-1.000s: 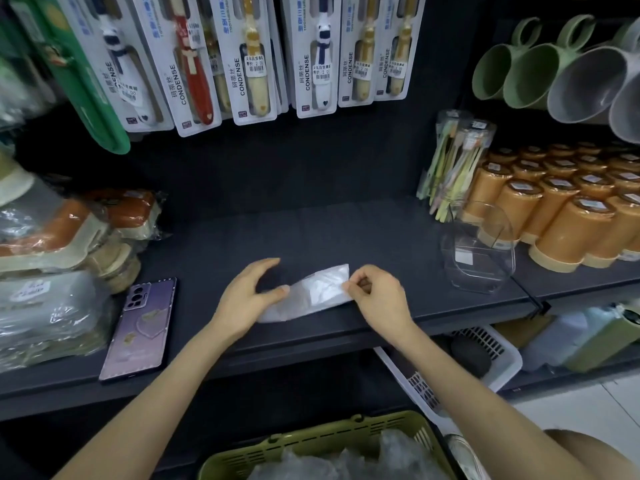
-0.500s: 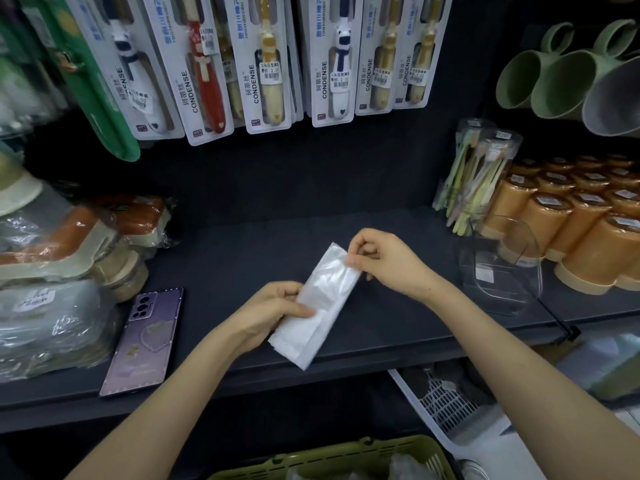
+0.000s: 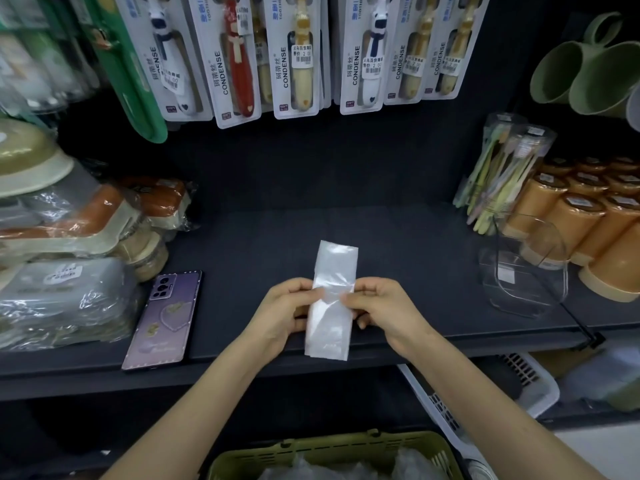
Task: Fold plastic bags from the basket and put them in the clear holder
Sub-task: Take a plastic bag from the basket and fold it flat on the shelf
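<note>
Basket [image 3: 332,445] cut by bottom edge — mugs [image 3: 588,74] by right.

Two hands, the left hand [image 3: 284,313] and the right hand [image 3: 384,313], pinch one plastic bag [image 3: 332,299]. One phone [image 3: 162,320] lies at the left and one clear holder [image 3: 526,285] stands at the right. One green basket [image 3: 346,445] sits nearest. Six toothbrush packs [image 3: 298,57] hang far back, and two green mugs [image 3: 588,74] show at the far right.

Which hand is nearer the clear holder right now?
Right. The right hand pinches the folded bag at its right edge, the clear holder off to its right; the left hand pinches the opposite edge, farther away.
</note>
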`<state>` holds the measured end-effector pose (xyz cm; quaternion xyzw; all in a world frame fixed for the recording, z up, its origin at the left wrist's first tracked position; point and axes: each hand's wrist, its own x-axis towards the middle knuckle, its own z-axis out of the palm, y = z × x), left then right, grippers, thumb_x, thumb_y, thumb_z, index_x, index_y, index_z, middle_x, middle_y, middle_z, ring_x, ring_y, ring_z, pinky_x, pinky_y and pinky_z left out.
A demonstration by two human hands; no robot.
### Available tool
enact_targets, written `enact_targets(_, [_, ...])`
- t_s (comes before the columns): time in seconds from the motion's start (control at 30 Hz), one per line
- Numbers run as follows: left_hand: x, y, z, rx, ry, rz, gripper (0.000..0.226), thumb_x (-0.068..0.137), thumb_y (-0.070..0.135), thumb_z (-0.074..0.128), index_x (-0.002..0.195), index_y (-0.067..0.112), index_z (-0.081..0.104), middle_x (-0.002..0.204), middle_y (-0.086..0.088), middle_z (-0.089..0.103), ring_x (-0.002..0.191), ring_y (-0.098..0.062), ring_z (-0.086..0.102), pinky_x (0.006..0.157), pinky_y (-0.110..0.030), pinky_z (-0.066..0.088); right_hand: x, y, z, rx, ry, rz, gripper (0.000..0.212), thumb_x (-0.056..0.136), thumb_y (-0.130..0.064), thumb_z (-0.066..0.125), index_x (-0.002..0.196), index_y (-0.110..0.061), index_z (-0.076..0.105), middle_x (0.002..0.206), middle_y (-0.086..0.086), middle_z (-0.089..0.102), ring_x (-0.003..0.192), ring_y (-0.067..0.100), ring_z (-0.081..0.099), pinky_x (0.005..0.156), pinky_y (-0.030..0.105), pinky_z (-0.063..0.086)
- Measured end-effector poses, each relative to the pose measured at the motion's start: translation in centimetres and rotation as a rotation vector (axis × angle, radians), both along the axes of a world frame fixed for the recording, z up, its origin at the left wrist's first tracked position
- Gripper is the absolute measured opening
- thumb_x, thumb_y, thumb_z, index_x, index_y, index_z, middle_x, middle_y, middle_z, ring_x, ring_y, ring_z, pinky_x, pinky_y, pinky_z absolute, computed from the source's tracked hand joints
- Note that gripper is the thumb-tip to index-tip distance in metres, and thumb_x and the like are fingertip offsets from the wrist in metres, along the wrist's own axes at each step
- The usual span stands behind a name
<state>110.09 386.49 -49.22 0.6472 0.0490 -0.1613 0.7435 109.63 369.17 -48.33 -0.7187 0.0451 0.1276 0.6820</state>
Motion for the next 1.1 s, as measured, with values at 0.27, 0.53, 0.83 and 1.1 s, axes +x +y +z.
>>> enact_targets(0.27, [-0.3, 0.1, 0.8, -0.003, -0.05, 0.001, 0.007, 0.089, 0.005, 0.063, 0.094, 0.007, 0.067, 0.089, -0.008, 0.073, 0.083, -0.019, 0.069, 0.067, -0.029, 0.056, -0.7, -0.1, 0.4, 0.147, -0.124, -0.043, 0.017, 0.087, 0.004, 0.062, 0.097, -0.008, 0.069, 0.078, 0.009, 0.066, 0.058, 0.011, 0.056, 0.048, 0.022, 0.042])
enact_targets(0.53, [-0.4, 0.9, 2.6, -0.196, 0.132, -0.14, 0.044, 0.084, 0.035, 0.053, 0.104, -0.003, 0.064, 0.095, -0.021, 0.069, 0.081, -0.03, 0.067, 0.067, -0.036, 0.056, -1.1, -1.1, 0.7, 0.04, -0.479, -0.031, 0.029, 0.087, 0.01, 0.06, 0.079, -0.015, 0.073, 0.079, -0.005, 0.065, 0.066, 0.011, 0.056, 0.056, 0.022, 0.045])
enact_targets(0.83, [0.1, 0.0, 3.2, 0.214, -0.15, -0.21, 0.018, 0.075, -0.007, 0.075, 0.087, 0.003, 0.065, 0.07, -0.007, 0.068, 0.065, -0.015, 0.063, 0.063, -0.023, 0.053, -0.9, -4.3, 1.3, -0.053, -0.503, 0.113, 0.033, 0.078, 0.005, 0.061, 0.101, -0.017, 0.072, 0.097, 0.004, 0.069, 0.092, 0.014, 0.065, 0.083, 0.024, 0.051])
enact_targets(1.1, [0.1, -2.3, 3.1, 0.392, -0.285, -0.304, 0.017, 0.078, 0.007, 0.077, 0.092, 0.012, 0.069, 0.09, -0.003, 0.073, 0.083, -0.015, 0.069, 0.08, -0.027, 0.054, -0.5, -3.6, 2.0, -0.277, -0.488, -0.061, 0.011, 0.085, -0.01, 0.071, 0.078, -0.019, 0.074, 0.074, -0.007, 0.072, 0.071, 0.003, 0.065, 0.068, 0.016, 0.048])
